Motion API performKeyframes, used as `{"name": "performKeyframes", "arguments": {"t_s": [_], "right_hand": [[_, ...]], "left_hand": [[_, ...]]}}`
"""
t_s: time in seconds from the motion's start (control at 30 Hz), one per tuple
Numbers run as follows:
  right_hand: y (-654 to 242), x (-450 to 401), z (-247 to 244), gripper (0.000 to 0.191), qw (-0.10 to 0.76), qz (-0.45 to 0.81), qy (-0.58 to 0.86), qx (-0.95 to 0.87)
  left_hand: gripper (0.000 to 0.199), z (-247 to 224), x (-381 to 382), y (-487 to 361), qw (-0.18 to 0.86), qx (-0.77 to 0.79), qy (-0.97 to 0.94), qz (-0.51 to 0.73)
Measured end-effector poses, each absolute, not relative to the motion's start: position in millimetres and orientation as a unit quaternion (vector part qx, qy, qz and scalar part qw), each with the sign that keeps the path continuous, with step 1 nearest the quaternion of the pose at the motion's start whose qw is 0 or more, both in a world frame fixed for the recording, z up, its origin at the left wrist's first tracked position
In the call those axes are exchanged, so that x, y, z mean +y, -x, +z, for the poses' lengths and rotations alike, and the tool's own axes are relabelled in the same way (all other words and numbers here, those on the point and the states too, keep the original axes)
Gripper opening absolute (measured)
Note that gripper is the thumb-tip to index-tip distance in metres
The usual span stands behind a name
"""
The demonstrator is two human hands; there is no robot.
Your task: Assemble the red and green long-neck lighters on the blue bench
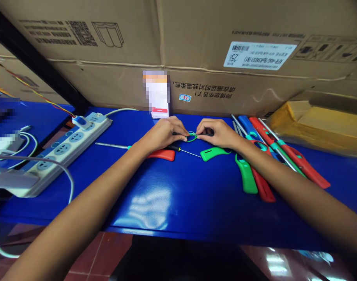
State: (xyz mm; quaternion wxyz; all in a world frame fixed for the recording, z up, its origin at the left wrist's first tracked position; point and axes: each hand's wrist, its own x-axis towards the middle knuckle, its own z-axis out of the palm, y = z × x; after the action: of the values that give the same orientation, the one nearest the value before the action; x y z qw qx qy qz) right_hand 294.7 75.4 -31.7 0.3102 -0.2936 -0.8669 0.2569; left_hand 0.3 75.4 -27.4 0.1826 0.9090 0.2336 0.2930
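Note:
Over the middle of the blue table, my left hand (169, 132) and my right hand (215, 130) pinch a small green ring-shaped piece (192, 137) from both sides. Beneath my left hand lies a red-handled lighter (163, 155) with a long metal tube pointing left. A thin screwdriver (193, 152) with a dark handle rests just in front of my hands. Its tip reaches toward a green handle shell (212, 153) near my right hand. Several red, green and blue lighters (303, 160) lie piled around and beyond my right forearm.
A white power strip (61, 148) with cables lies at the left. A lit phone (159, 95) leans on the large cardboard box (117, 84) behind. An open yellow-taped carton (327, 125) stands at the back right.

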Motion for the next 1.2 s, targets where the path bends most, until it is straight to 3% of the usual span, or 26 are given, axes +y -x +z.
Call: {"name": "performKeyframes", "arguments": {"t_s": [0.5, 0.8, 1.03, 1.2], "right_hand": [[-294.3, 75.8, -32.3, 0.010, 0.306, 0.257, 0.295, -0.868], [-294.0, 75.3, -32.1, 0.007, 0.301, 0.253, 0.298, -0.870], [-293.8, 74.2, -30.5, 0.008, 0.297, 0.244, 0.300, -0.873], [-294.0, 73.2, -28.1, 0.008, 0.286, 0.233, 0.305, -0.878]], "left_hand": [[0.027, -12.5, 68.0, 9.3, 0.150, 0.235, -0.935, 0.220], [0.026, -10.0, 66.0, 10.3, 0.122, 0.250, -0.938, 0.209], [0.048, 10.5, 54.8, 9.6, 0.097, 0.258, -0.951, 0.141], [0.053, 16.8, 49.7, 8.3, 0.082, 0.279, -0.948, 0.130]]}}
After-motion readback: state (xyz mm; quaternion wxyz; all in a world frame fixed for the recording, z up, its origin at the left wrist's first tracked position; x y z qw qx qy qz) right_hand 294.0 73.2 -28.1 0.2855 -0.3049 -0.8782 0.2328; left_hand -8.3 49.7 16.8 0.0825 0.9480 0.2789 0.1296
